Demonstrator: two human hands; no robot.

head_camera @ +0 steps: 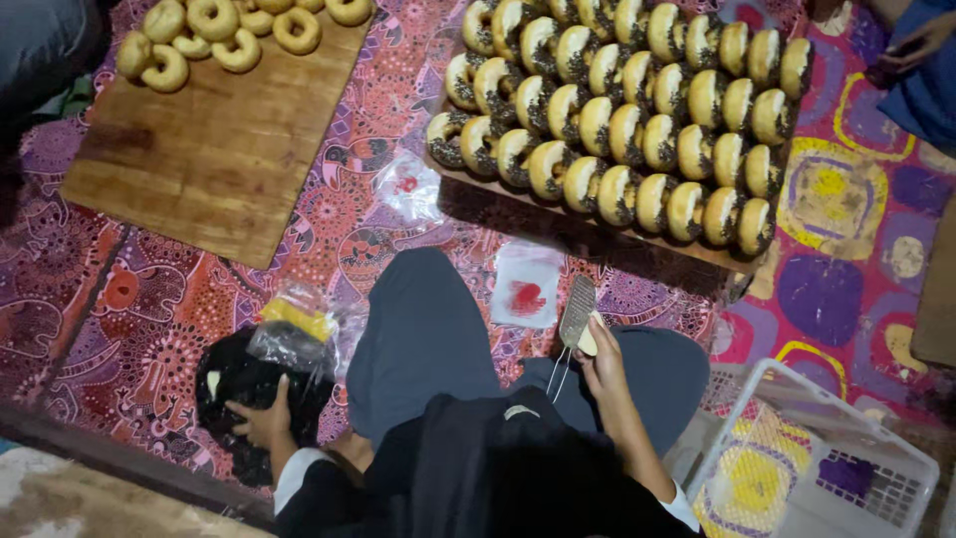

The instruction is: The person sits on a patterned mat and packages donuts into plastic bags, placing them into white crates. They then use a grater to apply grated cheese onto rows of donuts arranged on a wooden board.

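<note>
I sit on a patterned floor mat, my grey-clad knees in the middle of the view. My right hand (602,361) holds a small flat metal grater (577,311) together with a pale lump pressed against it. My left hand (261,421) rests on a black plastic bag (239,384) at my left side. A clear plastic wrapper with a yellow block (296,321) lies on top of that bag. Ahead stands a wooden tray (727,261) packed with rows of doughnuts (622,125) topped with dark sprinkles.
A wooden board (214,159) at the upper left carries several plain doughnuts (234,30). Two small clear bags with red print (526,289) lie on the mat. A white plastic basket (846,468) stands at my right. Another person's hand and blue sleeve (921,60) show at the top right.
</note>
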